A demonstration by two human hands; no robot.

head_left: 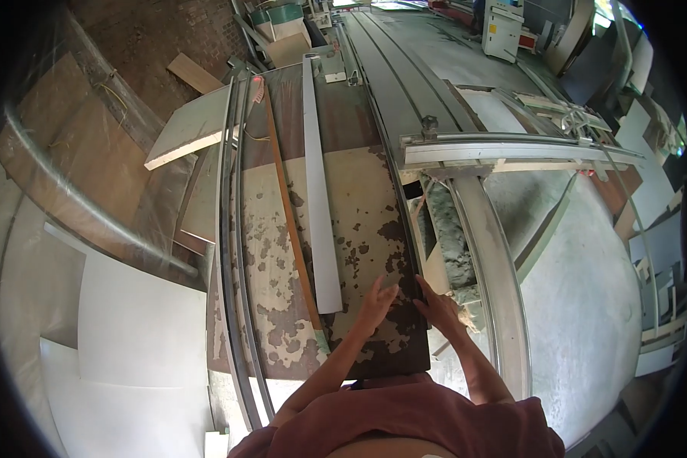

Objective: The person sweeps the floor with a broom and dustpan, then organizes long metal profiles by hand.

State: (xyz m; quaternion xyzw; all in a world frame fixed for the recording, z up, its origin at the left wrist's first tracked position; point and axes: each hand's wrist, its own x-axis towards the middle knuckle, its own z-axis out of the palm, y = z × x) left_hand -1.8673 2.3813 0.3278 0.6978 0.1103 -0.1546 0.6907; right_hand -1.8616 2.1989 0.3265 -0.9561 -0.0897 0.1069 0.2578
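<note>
Pressure from my left hand [378, 304] goes straight down: it lies flat, fingers spread and holding nothing, on the near end of the wide dark brown board with flaking cream patches [359, 198]. My right hand [441, 309] rests just beside it at the board's right edge, fingers stretched along that edge and closed round nothing. Whether the tips hook under the edge I cannot tell. The board lies flat on the saw bench, its near end close to my body. Its length runs away from me, with the grey metal rails [233, 229] along its left side.

I judge the board stiff and heavy, and rough where the coating has peeled, so palms should not slip much. Flat palms can only push it, so the long edges near this end look like the place to take hold, one hand on each side. The long flat white strip [320, 191] and the thin brown strip of edging [290, 221] lie loose on top, lengthwise. Both look light and likely to slide if the board tips.

Counted: one board, one white strip, one brown strip, two rails, one silver aluminium cross fence [511, 149] to the right, two white panels [130, 328] overlapping at lower left, and one pale board offcut [187, 130] further up
</note>
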